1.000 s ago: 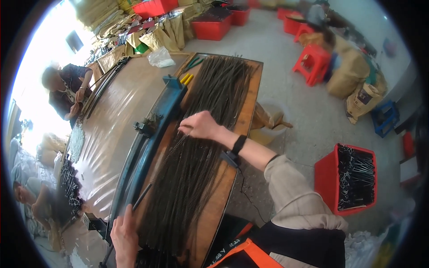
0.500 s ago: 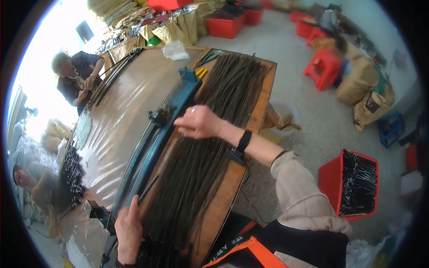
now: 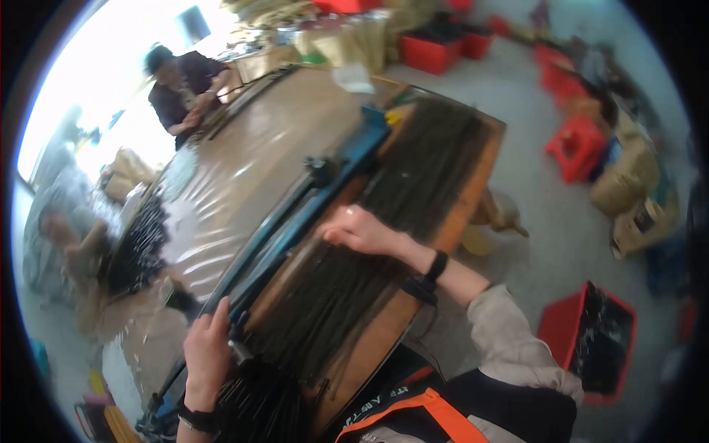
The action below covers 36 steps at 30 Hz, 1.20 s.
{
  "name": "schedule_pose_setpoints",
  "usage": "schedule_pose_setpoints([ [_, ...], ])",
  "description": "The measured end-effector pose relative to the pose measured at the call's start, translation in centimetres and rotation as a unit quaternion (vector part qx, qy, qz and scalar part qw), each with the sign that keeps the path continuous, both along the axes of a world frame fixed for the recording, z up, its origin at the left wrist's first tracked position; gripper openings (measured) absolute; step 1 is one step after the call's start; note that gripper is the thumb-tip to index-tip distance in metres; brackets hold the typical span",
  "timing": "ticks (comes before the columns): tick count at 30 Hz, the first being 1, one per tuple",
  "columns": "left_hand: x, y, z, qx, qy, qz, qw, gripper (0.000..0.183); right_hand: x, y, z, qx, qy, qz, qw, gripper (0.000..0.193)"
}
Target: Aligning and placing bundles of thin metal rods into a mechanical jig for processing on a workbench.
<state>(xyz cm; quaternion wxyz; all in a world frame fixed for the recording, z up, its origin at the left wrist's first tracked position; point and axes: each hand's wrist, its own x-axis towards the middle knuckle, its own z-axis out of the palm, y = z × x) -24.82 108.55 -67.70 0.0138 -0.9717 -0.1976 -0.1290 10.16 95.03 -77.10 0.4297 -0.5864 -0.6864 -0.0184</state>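
A long blue metal bar fixture [image 3: 295,229] runs lengthwise over the table, with a dark clamp block [image 3: 319,170] partway along it. My left hand [image 3: 207,354] is at the near end of this bar, its fingers bent around something that blur hides. My right hand [image 3: 360,230] is closed in a loose fist just right of the bar, above the dark strips; whether anything is in it cannot be made out. Those long thin dark strips [image 3: 421,159] lie bundled side by side along the table's right side. More dark strips [image 3: 258,402] lie beside my left wrist.
Plastic film covers the brown table [image 3: 273,122]. A pile of small dark parts [image 3: 140,240] lies at its left edge. One person [image 3: 185,92] works across the table, another [image 3: 70,236] at far left. A red bin [image 3: 565,325] and red stool [image 3: 576,151] stand right.
The whole view has shifted and blurred. Relative to the blue bar, my right hand has come back toward me. The dark rod seen by my left fingers is no longer distinct.
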Motion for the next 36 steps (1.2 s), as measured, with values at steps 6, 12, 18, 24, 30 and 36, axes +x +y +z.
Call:
schedule_pose_setpoints([
  [6, -7.3, 1.0, -0.1, 0.031, 0.013, -0.018, 0.999, 0.056, -12.5, 0.9, 2.1, 0.079, 0.083, -0.007, 0.993, 0.015],
  [12, -15.1, 0.0, 1.4, 0.076, 0.020, -0.013, 0.997, 0.061, -19.7, 1.6, 1.7, 0.091, -0.007, 0.023, 0.996, 0.014],
  [18, -21.7, -0.6, 0.5, 0.110, -0.004, 0.003, 0.994, 0.056, -26.5, 1.4, 1.5, 0.101, 0.000, 0.037, 0.994, 0.017],
  [24, -26.2, -2.0, -0.2, 0.101, -0.020, 0.008, 0.995, 0.052, -29.5, -0.6, 2.1, 0.074, 0.044, 0.032, 0.996, 0.019],
  [30, -24.9, -0.1, 1.0, 0.104, -0.060, 0.019, 0.993, 0.045, -26.4, 3.5, 0.8, 0.169, -0.042, 0.034, 0.984, 0.023],
  [36, -23.8, 2.1, -1.0, 0.063, -0.204, 0.109, 0.971, 0.024, -12.9, -4.8, -1.4, 0.182, 0.037, -0.088, 0.979, 0.021],
])
